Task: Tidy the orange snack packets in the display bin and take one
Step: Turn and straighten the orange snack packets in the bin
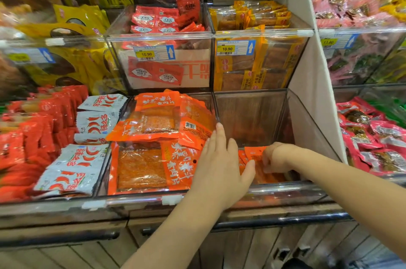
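Looking down from the head view: clear bin [285, 186] at the shelf front, two compartments side by side. The left compartment holds the packet pile [153, 132], orange snack packets stacked high, with the top ones tilted toward the divider. The right compartment has only a few loose packets [252, 151], also orange, lying low at its front.

Left hand [219, 165] is flat with fingers straight and together. It touches the pile's right edge at the divider, thumb spread toward the loose packets, and grips nothing.

Right hand [274, 156] comes in from the right, fingers curled round the top of the loose packets. Its fingertips are partly hidden.

White chilli packets [87, 137] sit in the next bin left, with red packets [33, 137] beyond. A price tag [146, 54] above reads 10.90.
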